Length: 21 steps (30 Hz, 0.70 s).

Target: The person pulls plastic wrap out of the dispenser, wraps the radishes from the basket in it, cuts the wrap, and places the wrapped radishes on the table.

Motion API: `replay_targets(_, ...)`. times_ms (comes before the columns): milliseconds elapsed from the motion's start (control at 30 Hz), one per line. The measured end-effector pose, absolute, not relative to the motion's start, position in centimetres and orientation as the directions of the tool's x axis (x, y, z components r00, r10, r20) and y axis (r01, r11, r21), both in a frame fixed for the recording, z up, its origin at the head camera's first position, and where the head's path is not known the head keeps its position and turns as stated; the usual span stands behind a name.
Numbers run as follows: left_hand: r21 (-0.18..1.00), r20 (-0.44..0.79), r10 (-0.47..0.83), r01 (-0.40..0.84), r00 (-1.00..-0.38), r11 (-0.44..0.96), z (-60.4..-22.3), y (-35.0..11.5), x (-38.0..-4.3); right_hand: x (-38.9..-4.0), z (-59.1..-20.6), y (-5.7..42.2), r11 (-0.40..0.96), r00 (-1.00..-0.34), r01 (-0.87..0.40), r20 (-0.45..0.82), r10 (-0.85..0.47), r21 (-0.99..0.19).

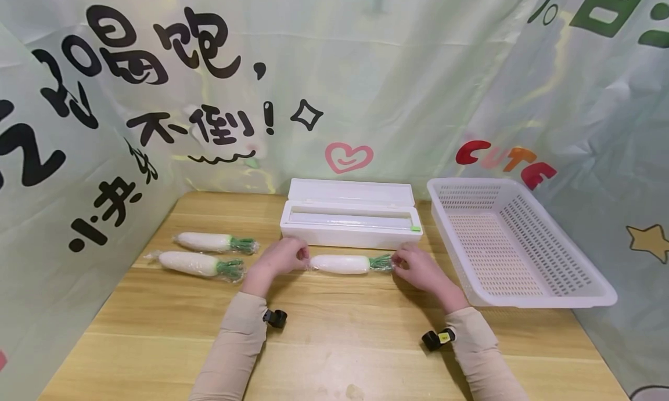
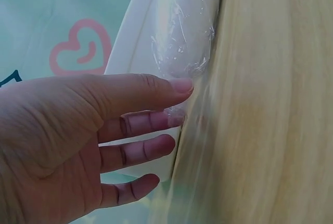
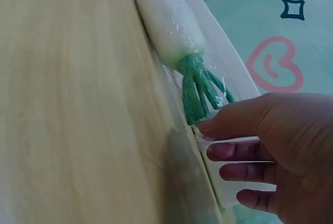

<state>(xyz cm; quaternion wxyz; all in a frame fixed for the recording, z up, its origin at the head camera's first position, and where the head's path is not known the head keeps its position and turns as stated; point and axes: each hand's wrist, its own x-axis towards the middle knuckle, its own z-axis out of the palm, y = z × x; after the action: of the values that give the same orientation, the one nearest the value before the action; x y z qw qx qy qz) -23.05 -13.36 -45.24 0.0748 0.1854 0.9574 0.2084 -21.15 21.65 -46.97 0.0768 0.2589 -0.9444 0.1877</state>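
A white radish (image 1: 340,264) with green stems, wrapped in clear plastic film, lies crosswise in front of the film dispenser. My left hand (image 1: 283,256) pinches the twisted film at its root end between thumb and index finger; the left wrist view shows the film tail (image 2: 177,116) at those fingertips. At the other end, my right hand (image 1: 420,267) pinches the film just beyond the green stems (image 3: 196,91), its other fingers loosely bent. Two more wrapped radishes, an upper one (image 1: 204,241) and a lower one (image 1: 188,263), lie left of my left hand.
Behind the middle radish stands the white film dispenser (image 1: 350,238), its lid (image 1: 350,192) raised. A white perforated basket (image 1: 543,302) sits at the right of the wooden table (image 1: 324,343). Printed cloth (image 1: 397,87) hangs along the table's back and sides.
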Motion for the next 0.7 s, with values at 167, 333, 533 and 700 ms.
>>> replay_targets(167,0.44,-0.088,0.382,0.308,-0.92,0.844,-45.23,-13.39,-23.11,-21.14,-46.71,21.84,0.783,-0.859,-0.513,0.222,-0.462,-0.352)
replay_targets(333,0.454,-0.122,0.404,0.311,-0.907,0.835,-45.15,-13.23,-23.04,-21.3,-46.94,21.8,0.748,-0.854,-0.52,0.223,-0.471,-0.413)
replay_targets(533,0.447,-0.128,0.411,0.317,-0.903,0.837,-45.15,-13.08,-22.92,-21.15,-46.82,21.73,0.76,-0.854,-0.519,0.199,-0.481,-0.39)
replay_targets(700,0.428,-0.065,0.408,0.344,-0.911,0.836,-45.16,-13.01,-23.05,-21.0,-46.6,21.72,0.783,-0.867,-0.499,0.223,-0.446,-0.371)
